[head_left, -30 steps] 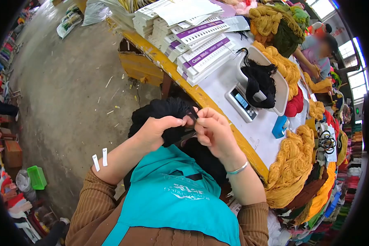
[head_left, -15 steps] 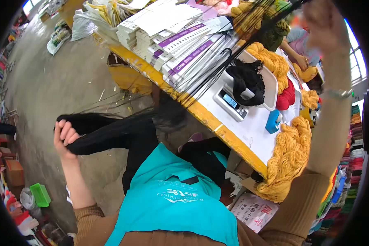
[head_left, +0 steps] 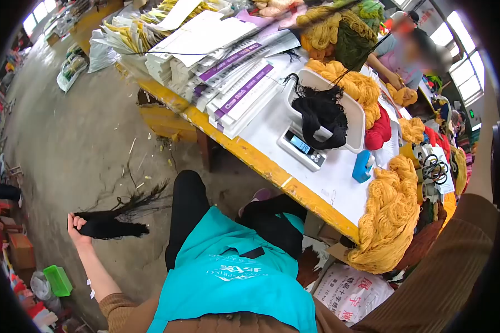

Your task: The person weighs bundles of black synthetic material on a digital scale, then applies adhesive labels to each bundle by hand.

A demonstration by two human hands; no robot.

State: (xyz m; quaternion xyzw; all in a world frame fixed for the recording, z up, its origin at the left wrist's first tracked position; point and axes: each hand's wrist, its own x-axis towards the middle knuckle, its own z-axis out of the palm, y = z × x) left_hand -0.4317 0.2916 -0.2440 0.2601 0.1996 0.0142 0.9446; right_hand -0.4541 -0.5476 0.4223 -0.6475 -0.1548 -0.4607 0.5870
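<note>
At the left, my left hand (head_left: 76, 226) is closed around one end of a black thread bundle (head_left: 114, 227), whose loose strands trail to the right above the floor. My right forearm (head_left: 484, 144) reaches up along the right edge, with its hand out of the frame. Thin black strands cross the top of the view. On the table, a white tray (head_left: 358, 130) holds a black yarn heap (head_left: 319, 114) beside a small digital scale (head_left: 303, 150).
Printed card stacks (head_left: 239, 91) lie along the yellow-edged table (head_left: 272, 166). Orange yarn (head_left: 386, 216), red yarn (head_left: 379, 130) and a blue dispenser (head_left: 363, 166) are right of the scale. Another person (head_left: 400, 58) handles yarn across the table.
My left hand has moved slightly down and left with the black thread, which now hangs shorter and loose. My right hand has gone up out of view, and the dense strands over the cards are gone.
</note>
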